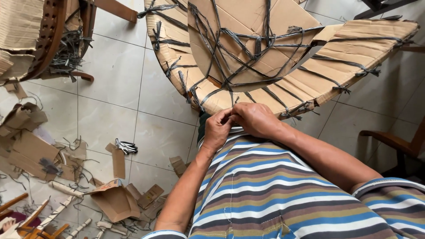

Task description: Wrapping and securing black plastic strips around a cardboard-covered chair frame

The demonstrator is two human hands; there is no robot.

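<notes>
Cardboard-wrapped chair [265, 66] just above both hands [241, 121]; grip pinching its dark strap [231, 99].

We see matt, rough brown cardboard wrapping [265, 57] bound with dull grey plastic straps [248, 48], over glossy pale floor tiles [115, 84] and varnished wooden chair parts [53, 35].

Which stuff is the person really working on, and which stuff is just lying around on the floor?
In hand:
left hand
right hand
cardboard-wrapped chair
dark straps tied around it

Just lying about:
cardboard scraps
cut strap bundle
wooden sticks
another wrapped chair
wooden armrest
</notes>
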